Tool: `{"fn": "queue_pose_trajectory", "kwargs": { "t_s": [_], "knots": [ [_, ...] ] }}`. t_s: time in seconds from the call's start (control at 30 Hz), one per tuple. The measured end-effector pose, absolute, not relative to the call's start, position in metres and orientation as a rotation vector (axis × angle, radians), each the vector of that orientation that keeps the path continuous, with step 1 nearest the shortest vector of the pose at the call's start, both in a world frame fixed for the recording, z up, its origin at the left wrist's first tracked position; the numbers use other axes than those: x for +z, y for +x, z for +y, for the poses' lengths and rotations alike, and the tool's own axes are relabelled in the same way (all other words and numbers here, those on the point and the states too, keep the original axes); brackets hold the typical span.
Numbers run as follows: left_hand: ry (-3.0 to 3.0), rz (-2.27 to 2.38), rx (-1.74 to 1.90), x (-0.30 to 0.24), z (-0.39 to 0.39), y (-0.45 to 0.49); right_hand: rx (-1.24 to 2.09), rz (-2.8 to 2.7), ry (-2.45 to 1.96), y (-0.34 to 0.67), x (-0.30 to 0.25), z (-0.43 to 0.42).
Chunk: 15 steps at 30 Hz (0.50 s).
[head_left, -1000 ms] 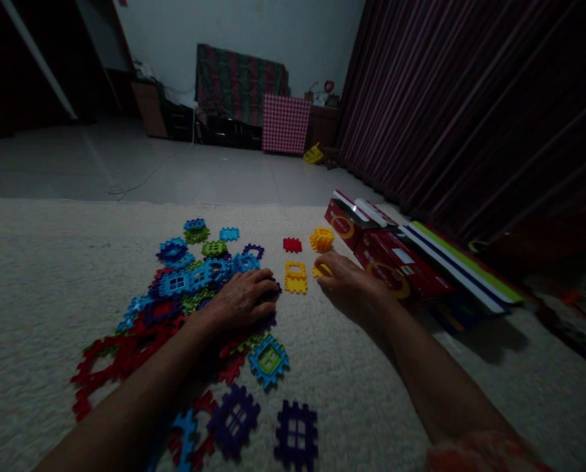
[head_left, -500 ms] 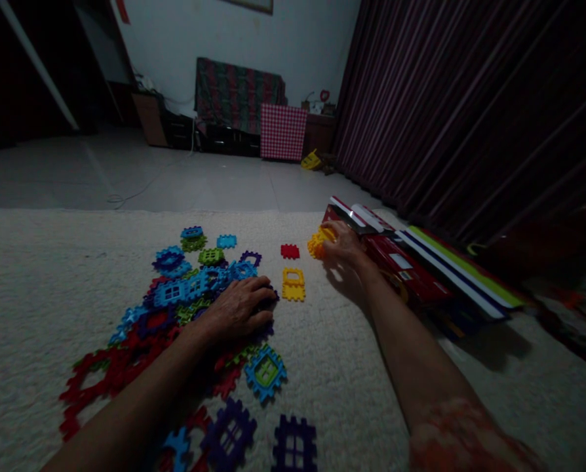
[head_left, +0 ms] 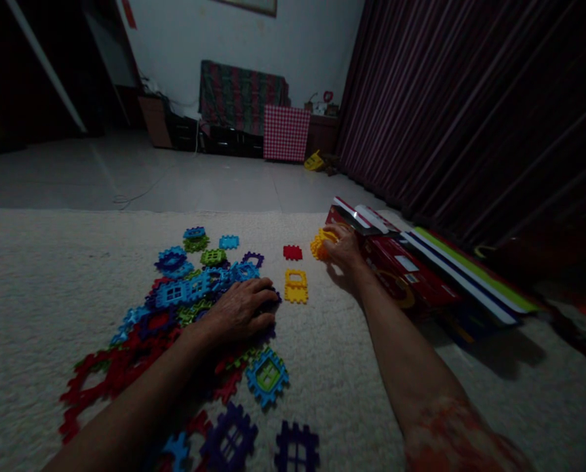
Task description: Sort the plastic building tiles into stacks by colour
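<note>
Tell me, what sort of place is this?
Probably a room in a home: a long purple curtain, a red-and-white checked cloth, and colourful toy-like pieces on a pale mat.

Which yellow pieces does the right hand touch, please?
The yellow stack, right of the lone red piece: the right hand touches it. The other yellow pieces lie nearer the person, untouched.

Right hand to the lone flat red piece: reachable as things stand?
Likely yes. The right hand is at the yellow stack; the red piece lies just left of that, with only bare pale mat between. It may have to let go of yellow first.
</note>
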<state>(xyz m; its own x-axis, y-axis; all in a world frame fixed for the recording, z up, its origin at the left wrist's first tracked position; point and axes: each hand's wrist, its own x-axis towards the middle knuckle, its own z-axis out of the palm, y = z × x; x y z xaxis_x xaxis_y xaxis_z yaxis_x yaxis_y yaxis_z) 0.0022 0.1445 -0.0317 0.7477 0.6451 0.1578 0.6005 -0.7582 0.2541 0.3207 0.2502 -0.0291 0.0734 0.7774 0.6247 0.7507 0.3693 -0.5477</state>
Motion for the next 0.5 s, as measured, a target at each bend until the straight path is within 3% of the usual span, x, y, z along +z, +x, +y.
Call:
{"fn": "queue_pose_trajectory", "kwargs": {
  "t_s": [0.5],
  "knots": [
    [2.767, 0.984, 0.351, -0.035, 0.147, 0.001, -0.117, -1.713, -1.329, 0.314, -0.019, 0.243]
  ]
}}
